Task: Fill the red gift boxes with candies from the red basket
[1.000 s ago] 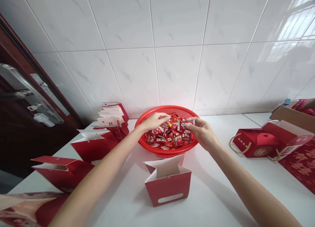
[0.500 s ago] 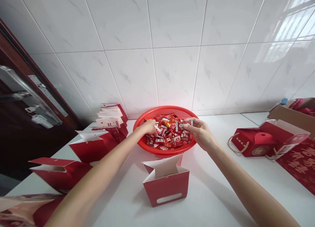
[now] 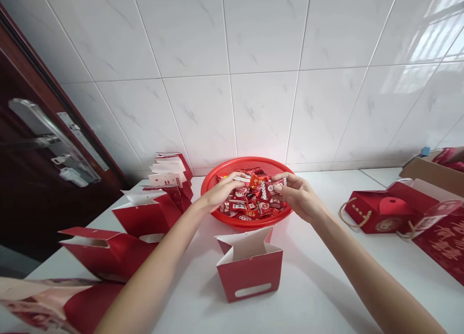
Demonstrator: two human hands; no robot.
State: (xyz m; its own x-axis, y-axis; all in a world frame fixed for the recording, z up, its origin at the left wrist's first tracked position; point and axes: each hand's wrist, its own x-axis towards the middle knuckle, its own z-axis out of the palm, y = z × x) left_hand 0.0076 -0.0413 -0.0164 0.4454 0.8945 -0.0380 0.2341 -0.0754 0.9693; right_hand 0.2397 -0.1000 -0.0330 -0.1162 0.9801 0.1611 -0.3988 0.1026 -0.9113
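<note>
Apparently gathering, the right hand point(image 3: 303, 197) pinches a sweet point(image 3: 269, 188) between its fingers, left hand's point(image 3: 222, 191) grip unclear; next likely calls for the open box point(image 3: 250, 274) nearside of them.

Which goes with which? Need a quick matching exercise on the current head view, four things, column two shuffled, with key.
1. right hand
2. red basket
3. centre box
4. door

A. dark, at the far left
B. contains a heap of wrapped sweets
C. stands with its top open, nearest the camera of these four
D. pinches one sweet

Pairs: 1-D, 2-B, 3-C, 4-A
</note>
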